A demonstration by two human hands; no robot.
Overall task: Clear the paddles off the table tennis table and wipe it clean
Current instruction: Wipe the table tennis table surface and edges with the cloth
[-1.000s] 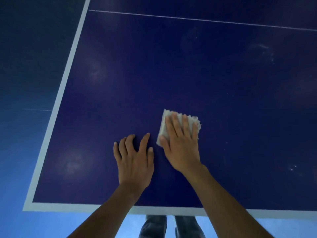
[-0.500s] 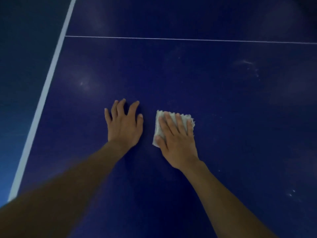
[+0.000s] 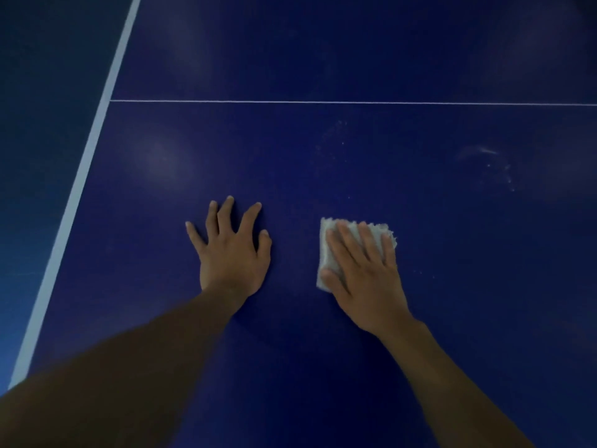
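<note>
Smudges (image 3: pixel 494 166) lie beyond the cloth (image 3: pixel 324 258) and to its right, nearest the right hand (image 3: pixel 365 279), whose straight fingers (image 3: pixel 347 240) press it flat.

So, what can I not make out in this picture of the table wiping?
Head view:
Paddles: none visible; the frame edges cut off the table, so cleared or not is unknown.
Cloth: mostly hidden under the right hand.
Pale marks: too faint to tell dust from scratches.

table top (image 3: pixel 355 163) smooth, faint sheen, dusty smudges; cloth (image 3: pixel 329 253) white, nubby, frayed edge.
</note>
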